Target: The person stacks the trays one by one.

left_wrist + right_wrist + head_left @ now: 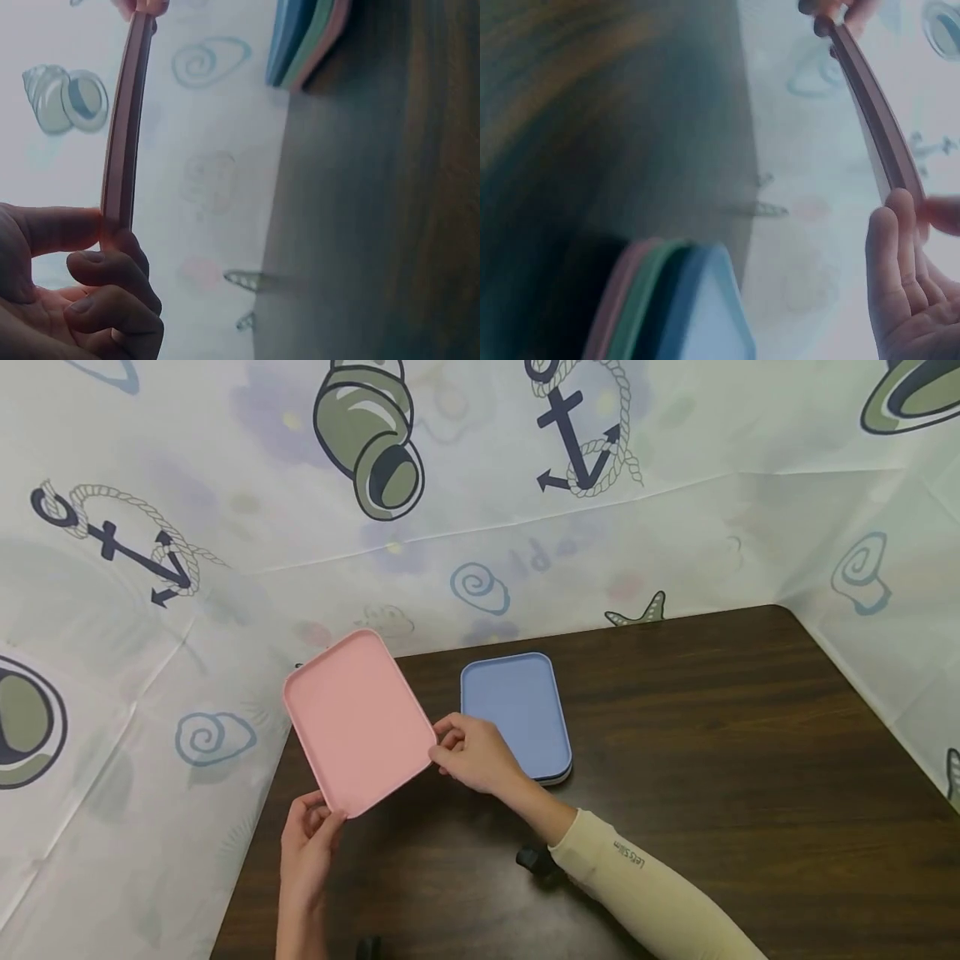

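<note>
Both hands hold a pink rectangular tray (360, 722) with a low raised rim, lifted off the table and tilted. My left hand (307, 843) pinches its near corner between thumb and fingers. At the right corner, my right hand (476, 752) grips the rim the same way. From the left wrist view the pink tray (126, 127) shows edge-on, and a thumb presses one face. Just behind my right hand lies a stack of trays, with a blue tray (517, 710) on top. Below the blue one, a green tray (641, 300) and another pink tray (611, 307) show at the side.
A dark wood-grain table (712, 760) lies under the stack. White cloth (465, 443) printed with anchors and shells hangs behind and along both sides. A small black object (534, 860) is beside my right wrist, and another (368, 947) is at the bottom edge.
</note>
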Action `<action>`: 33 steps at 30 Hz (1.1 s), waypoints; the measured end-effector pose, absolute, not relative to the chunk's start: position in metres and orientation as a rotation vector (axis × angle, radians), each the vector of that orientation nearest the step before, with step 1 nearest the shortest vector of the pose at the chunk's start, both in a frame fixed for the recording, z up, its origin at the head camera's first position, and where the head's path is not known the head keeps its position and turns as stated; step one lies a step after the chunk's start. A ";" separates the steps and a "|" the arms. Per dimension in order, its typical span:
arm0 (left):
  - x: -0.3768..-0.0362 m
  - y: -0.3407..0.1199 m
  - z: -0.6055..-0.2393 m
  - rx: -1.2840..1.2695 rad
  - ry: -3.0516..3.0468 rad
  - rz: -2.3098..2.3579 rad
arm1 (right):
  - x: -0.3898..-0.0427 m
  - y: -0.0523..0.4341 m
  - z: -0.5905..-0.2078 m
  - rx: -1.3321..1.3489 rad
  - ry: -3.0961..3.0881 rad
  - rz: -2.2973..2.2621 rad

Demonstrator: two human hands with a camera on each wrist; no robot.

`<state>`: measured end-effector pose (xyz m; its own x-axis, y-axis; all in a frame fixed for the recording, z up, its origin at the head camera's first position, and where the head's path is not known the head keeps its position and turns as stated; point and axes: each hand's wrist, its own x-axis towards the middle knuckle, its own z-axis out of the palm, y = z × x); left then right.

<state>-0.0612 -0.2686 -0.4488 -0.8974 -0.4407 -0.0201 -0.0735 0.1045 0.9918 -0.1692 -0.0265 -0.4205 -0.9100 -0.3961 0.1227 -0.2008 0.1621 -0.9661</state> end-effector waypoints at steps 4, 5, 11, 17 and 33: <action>-0.067 -0.257 -0.439 0.396 -2.153 -1.879 | -0.173 -0.006 -0.417 -0.547 2.230 -1.869; -0.069 -0.254 -0.437 0.376 -2.167 -1.881 | -0.173 -0.002 -0.416 -0.534 2.224 -1.877; -0.082 -0.238 -0.425 0.288 -2.250 -1.876 | -0.175 0.022 -0.409 -0.446 2.214 -1.924; -0.098 -0.224 -0.418 0.174 -2.334 -1.874 | -0.174 0.046 -0.408 -0.359 2.166 -2.022; -0.129 -0.186 -0.445 0.048 -2.520 -1.714 | -0.168 0.097 -0.436 -0.178 2.264 -1.999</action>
<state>-0.1293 -0.1862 -0.4448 -0.9952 -0.0782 0.0595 0.0266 0.3687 0.9292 -0.1675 0.0974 -0.4361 -0.9864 -0.1640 -0.0090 -0.0114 0.1230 -0.9923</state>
